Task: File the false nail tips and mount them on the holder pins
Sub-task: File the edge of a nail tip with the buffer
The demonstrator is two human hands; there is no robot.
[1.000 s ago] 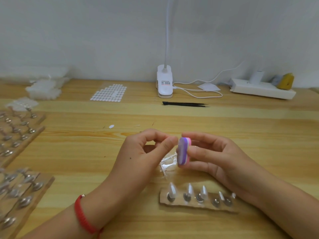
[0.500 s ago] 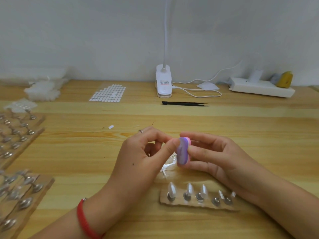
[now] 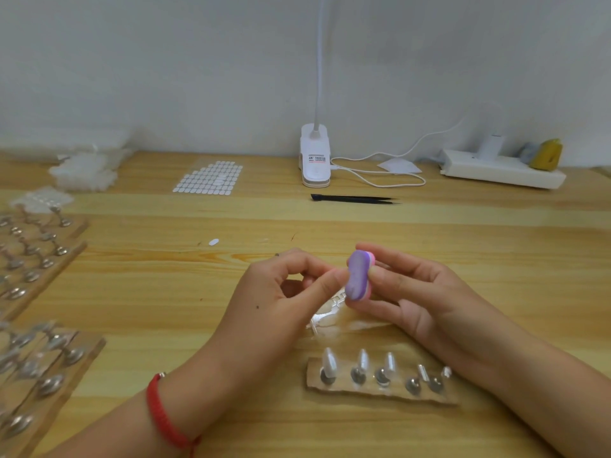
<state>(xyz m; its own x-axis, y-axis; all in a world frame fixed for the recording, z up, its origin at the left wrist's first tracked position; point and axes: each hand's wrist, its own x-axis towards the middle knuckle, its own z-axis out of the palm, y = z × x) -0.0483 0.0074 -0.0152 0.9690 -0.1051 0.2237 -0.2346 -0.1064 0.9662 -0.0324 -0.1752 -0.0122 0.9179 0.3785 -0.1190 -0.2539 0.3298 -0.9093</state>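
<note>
Turned slightly, the file block (image 3: pixel 358 276) shows more purple face; grip of right hand (image 3: pixel 429 299) curls round it; grip of left hand (image 3: pixel 281 299) pinches against it, contents hidden; filing likely ongoing.

Soft even light, faint shadows, slightly blurry throughout, wide-angle bending at edges

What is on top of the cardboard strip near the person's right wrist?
Five holder pins stand on the cardboard strip; the left three carry clear nail tips. Its right end is covered by the right forearm, so more pins there cannot be seen.
</note>
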